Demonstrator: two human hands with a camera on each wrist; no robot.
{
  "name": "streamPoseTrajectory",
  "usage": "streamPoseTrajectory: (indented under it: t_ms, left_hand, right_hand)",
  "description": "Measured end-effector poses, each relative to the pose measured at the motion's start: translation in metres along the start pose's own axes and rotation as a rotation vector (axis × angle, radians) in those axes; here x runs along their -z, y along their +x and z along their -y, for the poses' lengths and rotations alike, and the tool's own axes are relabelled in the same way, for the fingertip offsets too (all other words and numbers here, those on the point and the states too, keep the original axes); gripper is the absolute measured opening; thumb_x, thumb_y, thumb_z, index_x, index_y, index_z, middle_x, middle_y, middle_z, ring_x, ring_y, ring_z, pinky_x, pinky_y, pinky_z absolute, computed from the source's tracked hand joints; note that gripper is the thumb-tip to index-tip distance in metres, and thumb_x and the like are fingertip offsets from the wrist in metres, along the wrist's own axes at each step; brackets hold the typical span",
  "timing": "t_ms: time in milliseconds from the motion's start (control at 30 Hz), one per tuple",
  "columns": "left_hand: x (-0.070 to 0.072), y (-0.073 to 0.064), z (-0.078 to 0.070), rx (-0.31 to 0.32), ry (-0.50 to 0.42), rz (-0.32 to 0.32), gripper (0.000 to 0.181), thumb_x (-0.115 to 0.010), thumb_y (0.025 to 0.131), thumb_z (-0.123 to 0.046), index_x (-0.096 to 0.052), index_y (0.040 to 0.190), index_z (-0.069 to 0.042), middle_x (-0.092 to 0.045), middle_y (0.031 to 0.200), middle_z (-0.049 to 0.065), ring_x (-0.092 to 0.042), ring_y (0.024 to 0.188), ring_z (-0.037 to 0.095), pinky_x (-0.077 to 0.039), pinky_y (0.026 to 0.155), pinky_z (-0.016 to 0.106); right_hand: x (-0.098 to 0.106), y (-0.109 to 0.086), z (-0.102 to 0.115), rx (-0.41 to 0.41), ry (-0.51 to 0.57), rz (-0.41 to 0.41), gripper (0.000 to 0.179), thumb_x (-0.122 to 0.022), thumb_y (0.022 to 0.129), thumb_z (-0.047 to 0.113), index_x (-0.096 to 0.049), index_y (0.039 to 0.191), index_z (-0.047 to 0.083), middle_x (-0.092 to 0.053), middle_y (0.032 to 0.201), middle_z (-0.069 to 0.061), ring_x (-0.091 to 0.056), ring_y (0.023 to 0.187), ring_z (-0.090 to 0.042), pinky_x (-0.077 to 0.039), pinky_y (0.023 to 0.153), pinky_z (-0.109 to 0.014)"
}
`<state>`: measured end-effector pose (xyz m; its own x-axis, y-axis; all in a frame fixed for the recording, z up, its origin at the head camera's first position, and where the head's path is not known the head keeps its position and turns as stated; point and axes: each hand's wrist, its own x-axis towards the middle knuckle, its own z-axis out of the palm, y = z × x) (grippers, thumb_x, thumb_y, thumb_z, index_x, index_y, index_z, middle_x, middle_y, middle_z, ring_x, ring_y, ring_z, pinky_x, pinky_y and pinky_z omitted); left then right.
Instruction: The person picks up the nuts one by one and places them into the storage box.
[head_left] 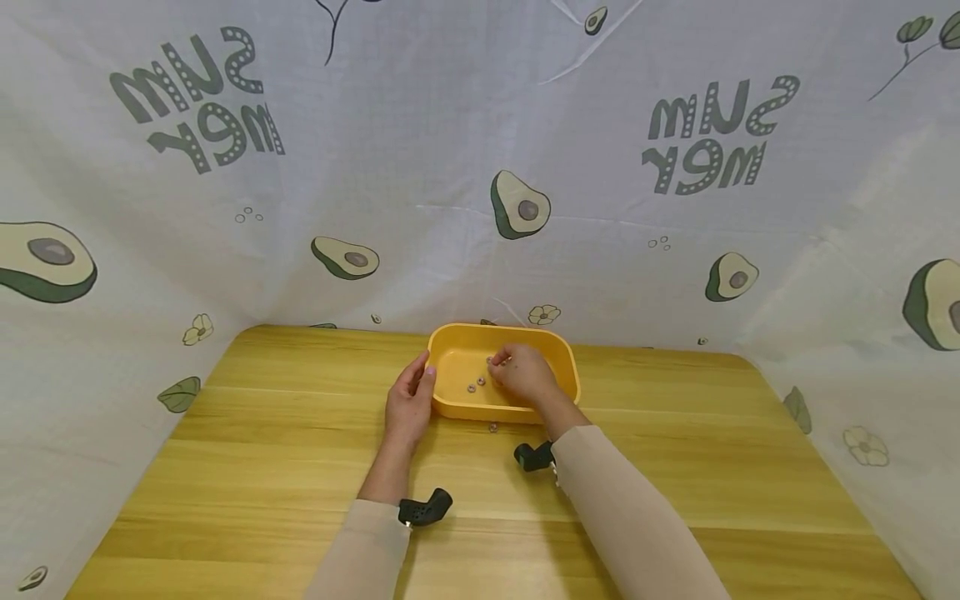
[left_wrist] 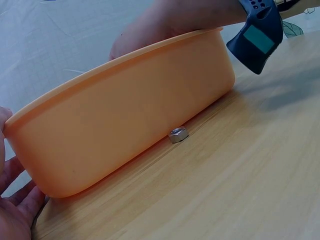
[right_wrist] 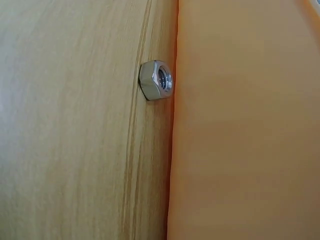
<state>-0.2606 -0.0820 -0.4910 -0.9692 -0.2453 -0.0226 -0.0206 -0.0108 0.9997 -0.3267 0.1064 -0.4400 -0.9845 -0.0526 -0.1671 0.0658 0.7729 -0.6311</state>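
Observation:
A yellow-orange plastic box (head_left: 457,410) stands near the back of the table. My left hand (head_left: 409,406) is at its left end, the thumb near the rim and the fingers resting against the outer wall. My right hand (head_left: 522,374) reaches over the near rim into the box. Its thumb and fingertips come together at a small metal nut (head_left: 490,360). More nuts (head_left: 482,381) lie on the box floor, left of the fingers. Outside, a silver hex nut (right_wrist: 156,81) lies on the table close to the near wall. The right wrist view shows no fingers.
The wooden table (head_left: 300,467) has a patterned cloth (head_left: 420,275) hanging behind it and along both sides. A black wrist device (head_left: 425,507) is on the left arm, and another wrist device (left_wrist: 258,37) on the right arm hangs just outside the box's near wall.

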Motion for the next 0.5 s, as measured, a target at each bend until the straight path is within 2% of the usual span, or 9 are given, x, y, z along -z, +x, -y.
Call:
streamPoseTrajectory:
  t_ms: [300, 500]
  left_hand:
    - [-0.0011, -0.0001, -0.0009, 0.004, -0.004, -0.002, 0.044, -0.057, 0.106, -0.034, -0.056, 0.148, -0.022, -0.057, 0.148, 0.011, -0.055, 0.136, 0.028, -0.047, 0.114, 0.047]
    - [-0.0013, -0.0002, -0.0002, 0.007, 0.004, -0.009, 0.044, -0.057, 0.106, -0.034, -0.056, 0.148, -0.022, -0.057, 0.149, 0.011, -0.054, 0.136, 0.028, -0.046, 0.114, 0.047]
  right_hand:
    - [0.0011, -0.0005, -0.0004, 0.023, -0.017, -0.010, 0.016, -0.072, 0.096, 0.026, -0.073, 0.101, 0.012, -0.067, 0.096, -0.006, -0.056, 0.080, -0.020, -0.041, 0.068, -0.026]
    - [0.0025, -0.0006, -0.0006, 0.012, 0.055, -0.033, 0.023, -0.071, 0.096, 0.028, -0.070, 0.113, 0.012, -0.066, 0.091, -0.006, -0.057, 0.075, -0.019, -0.044, 0.062, -0.024]
